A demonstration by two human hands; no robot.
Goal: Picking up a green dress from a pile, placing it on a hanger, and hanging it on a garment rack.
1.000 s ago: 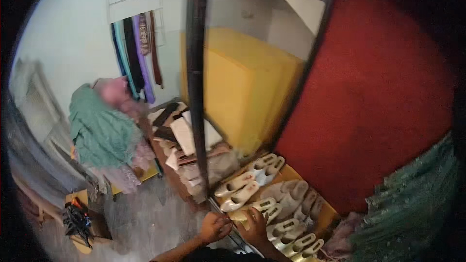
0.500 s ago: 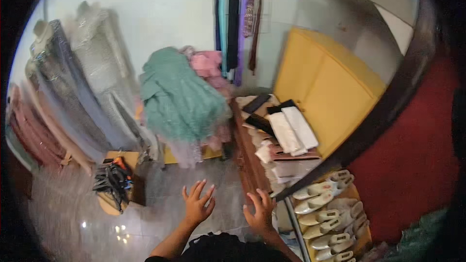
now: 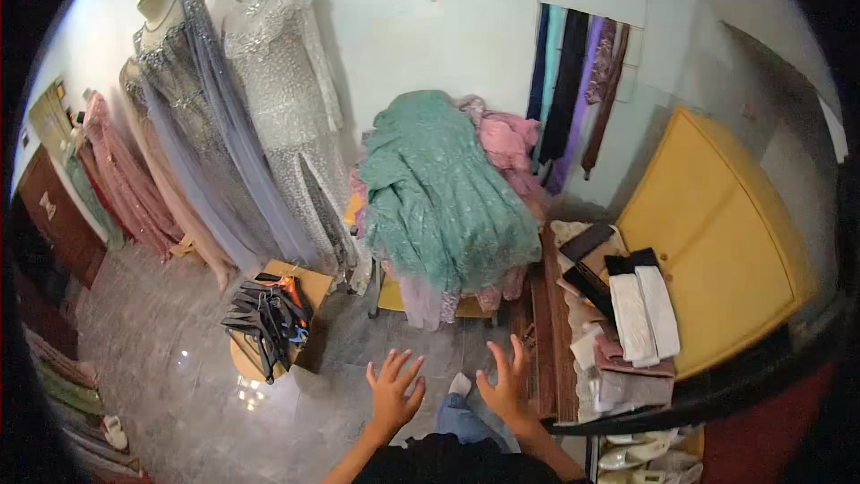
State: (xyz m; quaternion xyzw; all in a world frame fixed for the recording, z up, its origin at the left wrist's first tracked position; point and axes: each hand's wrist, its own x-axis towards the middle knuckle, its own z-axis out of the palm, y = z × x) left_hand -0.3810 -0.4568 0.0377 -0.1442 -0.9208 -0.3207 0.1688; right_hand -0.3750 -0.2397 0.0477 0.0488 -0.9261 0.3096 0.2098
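My left hand (image 3: 395, 389) is raised in front of me with its fingers spread, holding nothing. To its right, my right hand (image 3: 508, 384) is also raised and empty, fingers apart. Neither hand touches anything. Beyond them lies a heap of dresses, with a sparkling green dress (image 3: 443, 188) on top and a pink garment (image 3: 509, 145) at its right. The heap rests on a yellow support (image 3: 397, 297), mostly covered by cloth. Nearest my left hand's side is a cardboard box (image 3: 311, 281) with several dark clothes hangers (image 3: 266, 315) on it.
Mannequins wear long gowns, one silver-white (image 3: 273, 49), along the left wall. Several scarves (image 3: 563, 90) hang beside a yellow cabinet (image 3: 717, 251). Folded cloths (image 3: 647, 309) lie on a brown wooden table (image 3: 554, 341) at right. Below are pale shoes (image 3: 632, 454). Grey tiles (image 3: 170, 385) cover the floor.
My view has swung left, so the dresses, box and cabinet sit further right in it. More of the left side shows, and fewer shoes. Both hands stay raised and spread.
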